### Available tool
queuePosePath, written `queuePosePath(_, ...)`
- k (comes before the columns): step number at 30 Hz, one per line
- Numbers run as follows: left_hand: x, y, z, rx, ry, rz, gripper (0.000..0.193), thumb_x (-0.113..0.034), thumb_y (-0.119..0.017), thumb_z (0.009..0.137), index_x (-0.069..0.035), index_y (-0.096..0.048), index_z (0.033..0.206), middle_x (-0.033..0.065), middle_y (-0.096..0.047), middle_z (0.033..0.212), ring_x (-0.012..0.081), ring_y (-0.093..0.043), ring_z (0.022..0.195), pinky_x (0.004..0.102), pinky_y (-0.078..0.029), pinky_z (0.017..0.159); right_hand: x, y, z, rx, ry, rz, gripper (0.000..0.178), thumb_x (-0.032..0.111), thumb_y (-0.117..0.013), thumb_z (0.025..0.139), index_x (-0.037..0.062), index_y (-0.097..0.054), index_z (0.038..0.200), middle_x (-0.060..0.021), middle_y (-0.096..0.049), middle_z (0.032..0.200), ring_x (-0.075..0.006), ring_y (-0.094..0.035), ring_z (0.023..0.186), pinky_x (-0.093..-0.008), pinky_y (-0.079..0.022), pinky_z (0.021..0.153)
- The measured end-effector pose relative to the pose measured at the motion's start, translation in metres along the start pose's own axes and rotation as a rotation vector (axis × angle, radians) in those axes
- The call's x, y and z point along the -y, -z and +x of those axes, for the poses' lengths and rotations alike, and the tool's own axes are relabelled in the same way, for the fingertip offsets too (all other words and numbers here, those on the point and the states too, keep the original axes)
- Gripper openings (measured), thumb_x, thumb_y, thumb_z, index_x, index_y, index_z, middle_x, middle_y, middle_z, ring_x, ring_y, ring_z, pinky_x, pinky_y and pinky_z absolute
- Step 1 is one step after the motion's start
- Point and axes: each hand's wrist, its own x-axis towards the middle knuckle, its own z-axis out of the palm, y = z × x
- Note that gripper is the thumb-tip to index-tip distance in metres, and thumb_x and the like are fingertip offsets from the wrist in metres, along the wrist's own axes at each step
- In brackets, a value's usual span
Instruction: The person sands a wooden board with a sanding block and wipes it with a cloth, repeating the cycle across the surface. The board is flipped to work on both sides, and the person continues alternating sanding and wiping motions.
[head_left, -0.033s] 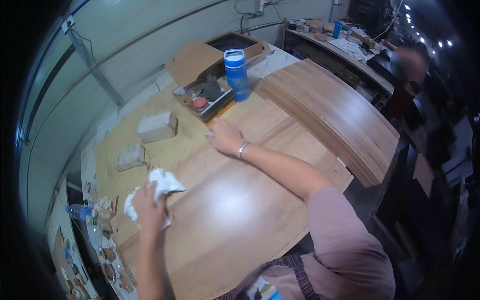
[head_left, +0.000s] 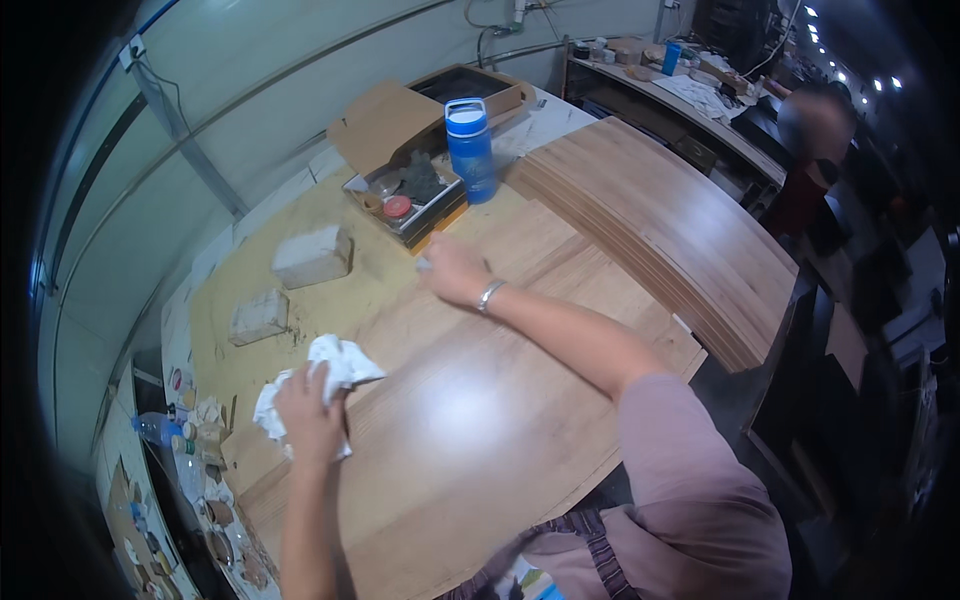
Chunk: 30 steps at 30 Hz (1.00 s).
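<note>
My left hand (head_left: pixel 308 412) grips a crumpled white cloth (head_left: pixel 345 363) and presses it onto a wood-grain panel (head_left: pixel 470 490) near its left end. Folds of the cloth stick out on both sides of the fingers. At the panel's far edge is my right hand (head_left: pixel 457 272), with a bracelet at the wrist. Its fingers are closed round a small pale grey thing (head_left: pixel 423 264), mostly hidden and too small to name. Just beyond that hand stands an open box (head_left: pixel 425 222) holding a red-lidded jar (head_left: pixel 397 206) and a dark crumpled rag (head_left: pixel 422 177).
Two whitish blocks (head_left: pixel 313 257) lie on the yellowish sheet (head_left: pixel 225 290). A blue bottle (head_left: pixel 470 150) stands beside the box. Stacked wood-grain panels (head_left: pixel 660 215) rise at the right. Plastic bottles (head_left: pixel 155 428) sit at the far left. Another person (head_left: pixel 800 200) is at the back right.
My left hand and the cloth have slid slightly to the right across the panel. My right hand has shifted a touch to the right, still closed.
</note>
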Motion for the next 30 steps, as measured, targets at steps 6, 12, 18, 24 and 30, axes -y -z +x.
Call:
queuePosePath(6, -0.042, 0.009, 0.001, 0.014, 0.039, 0.019, 0.051, -0.016, -0.073, 0.076, -0.01, -0.06, 0.126, 0.0144, -0.056, 0.131, 0.0335, -0.051, 0.119, 0.051, -0.032, 0.1, -0.094, 0.052, 0.018, -0.111, -0.224, -0.127, 0.024, 0.025, -0.063, 0.087, 0.0037, -0.073, 0.089, -0.0225, -0.069, 0.096, -0.0401, -0.066, 0.092, -0.0491, -0.053, 0.081)
queuePosePath(12, -0.047, 0.001, 0.013, 0.017, 0.042, -0.048, 0.049, -0.014, -0.069, 0.079, -0.011, -0.06, 0.127, 0.0133, -0.056, 0.132, 0.0338, -0.049, 0.122, 0.0473, -0.032, 0.104, -0.201, 0.131, 0.014, -0.213, -0.495, -0.339, 0.023, 0.023, -0.067, 0.082, 0.0041, -0.076, 0.091, -0.0235, -0.07, 0.099, -0.0414, -0.068, 0.095, -0.0475, -0.054, 0.08)
queuePosePath(18, -0.027, -0.013, -0.002, 0.016, 0.004, 0.075, 0.054, -0.018, -0.065, 0.081, -0.011, -0.059, 0.134, 0.0164, -0.055, 0.136, 0.0384, -0.051, 0.124, 0.0521, -0.034, 0.104, -0.155, 0.2, -0.107, -0.386, -0.257, -0.019, 0.027, 0.018, -0.069, 0.081, -0.0002, -0.074, 0.1, -0.0184, -0.07, 0.095, -0.0301, -0.068, 0.089, -0.0368, -0.053, 0.08)
queuePosePath(24, -0.022, -0.02, -0.007, 0.049, 0.015, 0.101, 0.049, -0.013, -0.061, 0.088, -0.011, -0.055, 0.138, 0.0126, -0.054, 0.139, 0.0361, -0.051, 0.125, 0.0485, -0.036, 0.104, -0.075, 0.227, -0.299, -0.389, -0.355, 0.053, 0.028, 0.014, -0.076, 0.074, 0.0034, -0.073, 0.1, -0.0149, -0.066, 0.089, -0.0313, -0.064, 0.084, -0.0411, -0.052, 0.075)
queuePosePath(30, -0.014, -0.027, -0.003, 0.016, -0.045, 0.134, 0.049, -0.013, -0.06, 0.09, -0.012, -0.053, 0.139, 0.0119, -0.054, 0.139, 0.0349, -0.051, 0.124, 0.0482, -0.038, 0.102, 0.006, 0.154, -0.375, -0.324, -0.116, 0.167, 0.032, 0.006, -0.078, 0.073, 0.0049, -0.07, 0.105, -0.0097, -0.065, 0.096, -0.0284, -0.065, 0.088, -0.0367, -0.055, 0.072)
